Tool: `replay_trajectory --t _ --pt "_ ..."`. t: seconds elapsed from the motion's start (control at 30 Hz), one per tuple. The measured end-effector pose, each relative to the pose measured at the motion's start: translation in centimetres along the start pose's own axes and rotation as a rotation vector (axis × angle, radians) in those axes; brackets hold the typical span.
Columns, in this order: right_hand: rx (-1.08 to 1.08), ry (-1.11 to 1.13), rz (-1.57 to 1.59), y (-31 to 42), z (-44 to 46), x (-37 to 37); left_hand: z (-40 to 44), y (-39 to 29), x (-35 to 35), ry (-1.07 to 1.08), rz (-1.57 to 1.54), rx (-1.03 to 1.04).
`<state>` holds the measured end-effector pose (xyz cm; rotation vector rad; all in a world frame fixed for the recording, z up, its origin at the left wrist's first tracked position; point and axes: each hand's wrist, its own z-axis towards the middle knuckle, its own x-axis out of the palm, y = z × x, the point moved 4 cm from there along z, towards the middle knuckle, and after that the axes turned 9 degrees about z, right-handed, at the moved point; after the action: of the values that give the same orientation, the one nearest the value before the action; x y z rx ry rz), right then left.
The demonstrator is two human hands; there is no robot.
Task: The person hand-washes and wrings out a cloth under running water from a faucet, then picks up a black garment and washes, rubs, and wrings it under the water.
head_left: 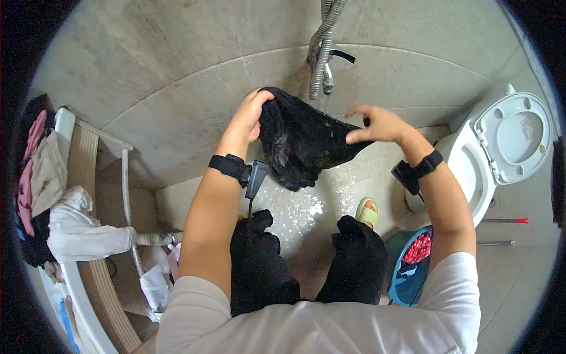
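A dark, wet-looking cloth hangs in the air below the tap. My left hand pinches its upper left corner between thumb and fingers. At the cloth's right end is my right hand, with the thumb against the fabric and the fingers spread apart above it; whether it grips the edge is hard to make out. Under the cloth, the floor is wet and shiny.
At right stand a white toilet with its lid up and a blue bucket holding red and dark cloths. On the left, clothes hang over a white-edged rack. Metal hoses run down the wall. A green slipper shows by my leg.
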<state>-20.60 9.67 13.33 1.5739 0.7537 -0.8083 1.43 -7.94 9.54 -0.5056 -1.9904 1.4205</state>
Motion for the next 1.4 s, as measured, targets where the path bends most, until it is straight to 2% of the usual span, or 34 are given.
replay_trajectory --t 0.03,0.07,0.17,0.23,0.27,0.33,0.43,0.47,0.53,0.6,0.63,0.67,0.77,0.83,0.87,0.9,0.93,0.97,1.0,1.07,1.13,1.17,1.23,1.27,1.33,1.4 --pt "0.133 0.21 -0.288 1.4 -0.5 0.4 0.2 -0.1 0.1 0.025 -0.057 -0.003" --pt "0.086 0.247 -0.459 1.7 -1.0 1.1 0.3 -0.2 0.3 0.049 -0.115 -0.005" --pt "0.067 0.171 -0.495 -1.8 -0.1 1.7 0.0 -1.1 1.1 0.089 -0.16 0.013" --pt "0.101 -0.011 0.214 -1.9 0.3 -0.3 -0.2 -1.3 1.1 0.085 -0.177 0.014" --pt "0.221 -0.084 0.635 -2.7 -0.7 -0.8 -0.2 -1.4 1.1 0.087 -0.194 0.014" --pt "0.144 -0.192 1.068 -3.0 -0.3 -1.0 -0.2 -1.2 1.6 0.096 -0.196 0.019" --pt "0.193 -0.251 1.256 -1.6 -0.3 0.2 0.2 -1.0 2.9 0.112 -0.223 0.011" --pt "0.24 -0.248 1.183 -2.1 -0.1 0.9 0.5 -1.0 3.4 0.115 -0.246 0.001" --pt "0.3 -0.219 0.82 0.5 -1.0 1.2 1.2 -0.8 4.0 0.102 -0.272 0.001" --pt "0.166 -0.06 0.336 0.0 -0.3 3.3 1.4 -0.4 4.5 0.088 -0.313 -0.07" --pt "0.199 0.025 0.042 2.0 -0.6 3.4 1.2 -0.5 4.8 0.09 -0.313 -0.071" --pt "0.096 0.039 0.003 2.3 -0.5 4.4 1.0 -0.3 5.0 0.098 -0.351 -0.132" --pt "0.133 0.132 -0.01 1.4 1.1 6.1 1.5 0.8 5.4 0.134 -0.416 -0.194" --pt "0.122 0.149 0.729 1.1 1.7 6.1 1.9 1.6 5.3 0.16 -0.441 -0.191" --pt "0.179 0.07 0.812 0.4 1.8 5.5 1.8 1.9 4.8 0.111 -0.392 -0.09" --pt "0.186 0.025 1.028 0.0 1.7 5.3 1.6 2.1 4.3 0.064 -0.343 0.008" --pt "0.192 -0.022 1.241 0.8 1.4 4.8 1.1 2.6 4.2 0.064 -0.346 0.013" --pt "0.214 -0.078 1.46 1.6 0.7 4.3 0.5 3.3 4.0 0.014 -0.177 0.009" --pt "0.216 -0.078 1.455 1.4 0.8 4.4 0.4 4.0 3.7 -0.037 -0.007 0.001" --pt "0.122 -0.132 1.711 0.9 1.1 4.4 1.5 7.8 2.1 -0.102 0.342 0.056" --pt "0.102 -0.151 1.752 1.7 1.1 4.1 0.7 10.8 1.1 -0.206 0.423 -0.082" --pt "0.048 -0.147 1.833 2.0 1.1 4.0 0.2 11.8 1.0 -0.206 0.42 -0.082" --pt "-0.002 -0.138 1.91 2.2 1.5 4.3 -0.6 13.4 1.6 -0.058 0.565 -0.179" --pt "-0.019 -0.101 1.987 2.1 2.0 4.7 -0.4 13.6 1.9 -0.061 0.56 -0.179" --pt "-0.042 -0.059 2.062 2.7 2.5 4.8 -0.1 13.0 4.7 0.24 0.487 -0.044" --pt "0.012 -0.195 1.998 2.5 2.5 4.3 0.3 13.4 4.9 0.239 0.462 -0.014"
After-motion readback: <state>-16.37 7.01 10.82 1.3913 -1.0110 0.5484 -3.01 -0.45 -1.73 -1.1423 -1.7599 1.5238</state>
